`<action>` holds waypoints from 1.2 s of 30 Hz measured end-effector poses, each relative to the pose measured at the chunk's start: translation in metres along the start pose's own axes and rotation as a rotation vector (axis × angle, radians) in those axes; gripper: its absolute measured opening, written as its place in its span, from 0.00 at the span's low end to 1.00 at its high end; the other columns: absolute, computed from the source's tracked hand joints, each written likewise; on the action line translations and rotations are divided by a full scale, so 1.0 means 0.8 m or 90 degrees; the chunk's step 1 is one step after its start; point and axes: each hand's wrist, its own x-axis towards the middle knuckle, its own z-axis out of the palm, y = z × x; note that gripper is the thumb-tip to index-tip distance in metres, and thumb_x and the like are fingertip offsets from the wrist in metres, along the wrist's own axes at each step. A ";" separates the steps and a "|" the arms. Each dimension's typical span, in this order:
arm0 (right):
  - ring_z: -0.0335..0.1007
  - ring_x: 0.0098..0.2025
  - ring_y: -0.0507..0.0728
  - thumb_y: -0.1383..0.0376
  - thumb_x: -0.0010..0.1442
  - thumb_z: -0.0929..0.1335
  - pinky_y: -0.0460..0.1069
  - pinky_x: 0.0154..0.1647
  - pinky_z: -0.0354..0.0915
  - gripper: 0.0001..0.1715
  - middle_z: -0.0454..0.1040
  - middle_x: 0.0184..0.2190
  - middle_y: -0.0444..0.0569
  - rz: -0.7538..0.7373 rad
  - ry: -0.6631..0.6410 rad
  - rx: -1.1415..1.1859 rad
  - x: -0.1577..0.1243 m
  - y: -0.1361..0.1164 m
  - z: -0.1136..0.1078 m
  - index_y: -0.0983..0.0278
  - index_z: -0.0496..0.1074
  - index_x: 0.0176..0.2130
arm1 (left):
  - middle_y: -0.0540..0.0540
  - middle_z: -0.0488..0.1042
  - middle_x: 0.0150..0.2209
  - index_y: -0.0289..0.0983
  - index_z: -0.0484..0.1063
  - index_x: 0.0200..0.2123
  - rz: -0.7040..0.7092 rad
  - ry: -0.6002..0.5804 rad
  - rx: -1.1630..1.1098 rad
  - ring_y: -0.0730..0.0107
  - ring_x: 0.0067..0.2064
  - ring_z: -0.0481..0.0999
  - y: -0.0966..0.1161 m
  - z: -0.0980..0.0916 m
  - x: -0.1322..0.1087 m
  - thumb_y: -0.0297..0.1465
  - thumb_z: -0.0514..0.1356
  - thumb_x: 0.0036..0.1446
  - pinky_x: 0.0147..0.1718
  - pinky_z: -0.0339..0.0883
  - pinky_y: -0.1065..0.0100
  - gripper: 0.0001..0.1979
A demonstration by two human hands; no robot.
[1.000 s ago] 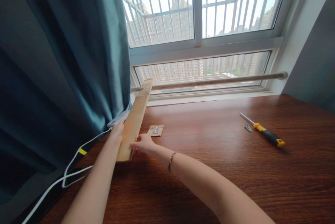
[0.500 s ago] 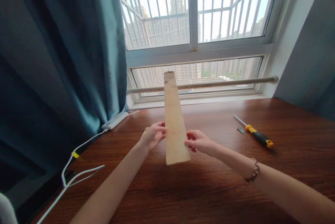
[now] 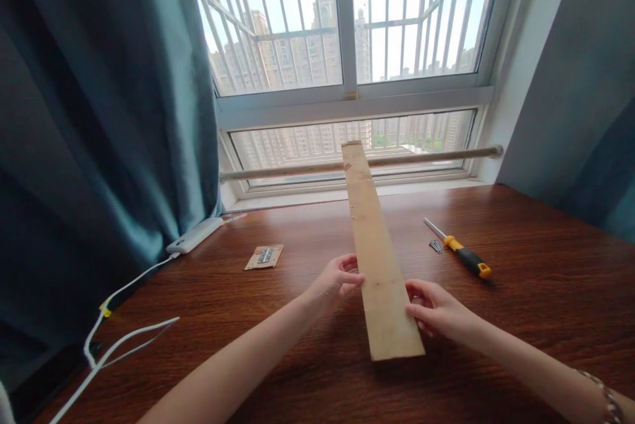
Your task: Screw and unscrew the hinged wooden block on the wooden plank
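Observation:
Between my two hands is a long, pale wooden board [image 3: 380,258], its far end pointing at the window and showing a dark mark. My left hand [image 3: 340,284] pinches the board's left edge, thumb on top and fingers partly hidden beneath. On the opposite edge, closer to the near end, my right hand [image 3: 430,308] grips with its thumb on the upper face. To the right lies a yellow and black screwdriver [image 3: 464,255] beside several small screws [image 3: 435,246]. A small piece of cardboard [image 3: 264,256] with dark metal pieces on it rests left of the board.
The dark brown wooden table [image 3: 307,358] reaches to the window sill. A white power strip [image 3: 196,235] sits by the blue curtain [image 3: 163,113], with a white cable [image 3: 126,282] along the left side. A horizontal rail [image 3: 436,157] crosses before the window.
Both hands have brought the board to the right and nearer to me, with its near end now angled right. The cardboard piece has come into sight. The view has shifted slightly right.

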 end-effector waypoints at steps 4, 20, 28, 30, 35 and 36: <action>0.58 0.17 0.45 0.57 0.48 0.69 0.42 0.13 0.56 0.21 0.64 0.23 0.40 0.021 0.003 0.003 -0.003 -0.006 -0.001 0.66 0.65 0.39 | 0.38 0.73 0.47 0.33 0.75 0.39 0.005 -0.030 0.009 0.54 0.52 0.69 -0.005 -0.002 0.004 0.19 0.67 0.34 0.50 0.63 0.62 0.23; 0.60 0.16 0.46 0.57 0.47 0.69 0.43 0.14 0.60 0.23 0.69 0.26 0.44 0.059 -0.016 -0.008 -0.003 0.000 -0.007 0.68 0.66 0.39 | 0.37 0.74 0.45 0.32 0.75 0.38 -0.019 -0.046 0.011 0.54 0.50 0.71 -0.016 -0.002 0.008 0.20 0.67 0.34 0.50 0.62 0.60 0.22; 0.60 0.15 0.47 0.50 0.53 0.65 0.45 0.11 0.55 0.32 0.71 0.37 0.54 0.088 0.092 -0.164 -0.001 -0.008 -0.031 0.66 0.58 0.51 | 0.38 0.76 0.41 0.35 0.74 0.41 0.055 -0.026 0.316 0.57 0.43 0.74 0.010 -0.043 0.008 0.33 0.67 0.42 0.47 0.62 0.58 0.19; 0.61 0.16 0.49 0.51 0.54 0.64 0.47 0.13 0.57 0.33 0.71 0.39 0.55 0.014 0.208 -0.250 0.002 -0.020 -0.042 0.65 0.56 0.53 | 0.41 0.75 0.42 0.38 0.73 0.42 0.151 0.044 0.441 0.56 0.46 0.72 0.039 -0.077 0.002 0.34 0.68 0.40 0.50 0.60 0.58 0.21; 0.62 0.20 0.51 0.53 0.56 0.64 0.48 0.19 0.59 0.24 0.72 0.35 0.52 -0.149 0.243 -0.382 0.019 -0.078 -0.035 0.62 0.62 0.49 | 0.43 0.68 0.54 0.43 0.73 0.42 0.177 0.153 0.707 0.53 0.62 0.52 0.106 -0.186 -0.028 0.36 0.72 0.28 0.60 0.37 0.56 0.31; 0.62 0.20 0.51 0.54 0.56 0.64 0.48 0.19 0.59 0.23 0.72 0.34 0.51 -0.167 0.225 -0.386 0.024 -0.091 -0.024 0.62 0.63 0.49 | 0.42 0.66 0.56 0.43 0.72 0.44 0.156 0.180 0.752 0.51 0.63 0.49 0.112 -0.206 -0.033 0.37 0.72 0.27 0.60 0.33 0.53 0.34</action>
